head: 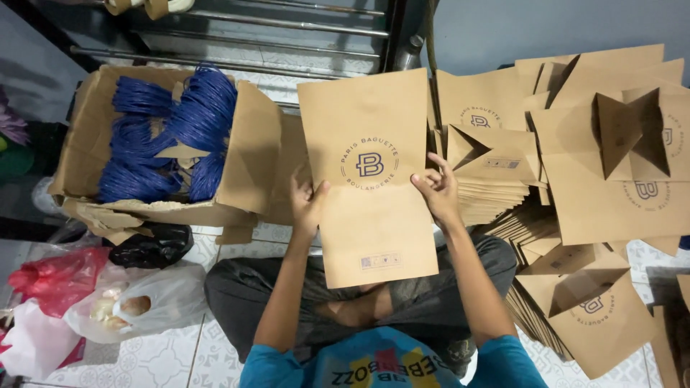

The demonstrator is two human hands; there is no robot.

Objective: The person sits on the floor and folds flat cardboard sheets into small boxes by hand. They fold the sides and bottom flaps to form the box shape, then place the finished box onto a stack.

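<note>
Head view: paper bag [370, 179] held flat, long axis pointing away.

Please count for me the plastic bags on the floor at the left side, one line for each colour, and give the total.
Red plastic bag: 1
Black plastic bag: 1
Clear plastic bag with round pale items inside: 1
White plastic bag: 1
Total: 4
</note>
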